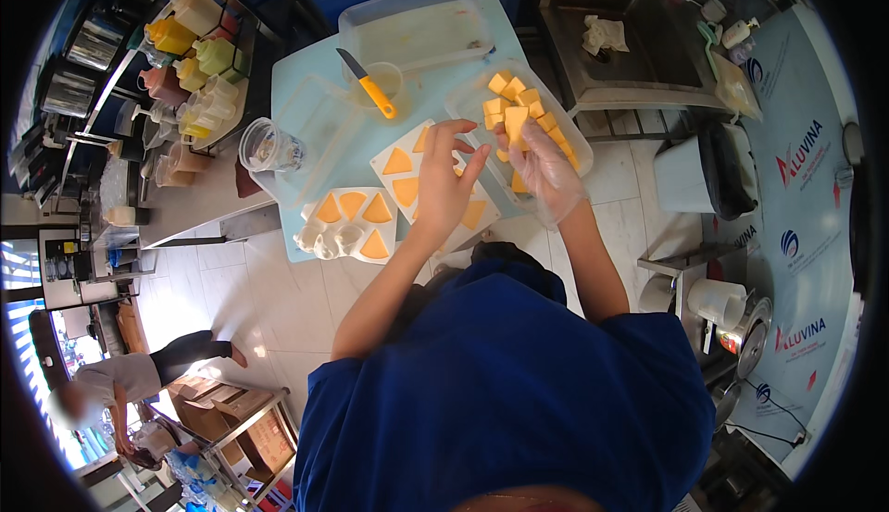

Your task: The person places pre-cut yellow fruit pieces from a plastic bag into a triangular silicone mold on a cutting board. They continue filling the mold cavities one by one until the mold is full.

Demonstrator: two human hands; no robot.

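Note:
My right hand (545, 168), in a clear plastic glove, holds a yellow-orange block (516, 123) above a clear plastic tub (582, 138) of similar pieces (514, 87). Bare and with its fingers apart, my left hand (448, 175) hovers over a white wedge-shaped mold (380, 163), whose visible cavities hold orange filling. A second white mold (385, 219) lies to the left, some of its cavities filled orange, with crumpled whitish lumps (326, 241) at its left end. A knife with a yellow handle (377, 97) rests across a round clear container (399, 81).
On the light blue table (292, 74) are an empty clear tub (417, 22), a clear lid (326, 109) and a plastic cup (267, 147). Squeeze bottles (170, 36) stand on the left counter. A steel sink (639, 60) and a bin (684, 175) are at right. Another person (125, 376) stands lower left.

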